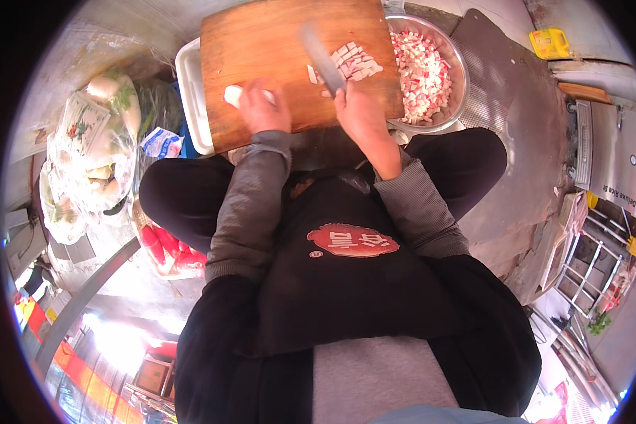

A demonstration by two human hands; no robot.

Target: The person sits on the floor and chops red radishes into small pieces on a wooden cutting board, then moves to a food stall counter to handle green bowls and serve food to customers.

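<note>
A thick wooden cutting board [265, 42] lies in front of me. My left hand [265, 110], blurred, has its fingers over a white vegetable piece [233, 95] near the board's front left; white shows on both sides of the fingers. In my right hand [364, 116] is the handle of a kitchen knife [322, 61]. Its motion-blurred blade points away from me, just left of a cluster of diced white-and-pink vegetable [358, 62]. A thin slice [311, 74] lies left of the blade. Beyond the board's right edge, a metal bowl [462, 74] holds red-edged white dice [424, 79].
A white plastic tray [195, 98] sits partly under the board's left side. Clear bags of large white radishes [98, 143] stand left, with red radishes [161, 246] nearer me. A dark mat [482, 69] and a yellow jug [550, 43] are right. A metal rice dispenser [615, 153] stands farther right.
</note>
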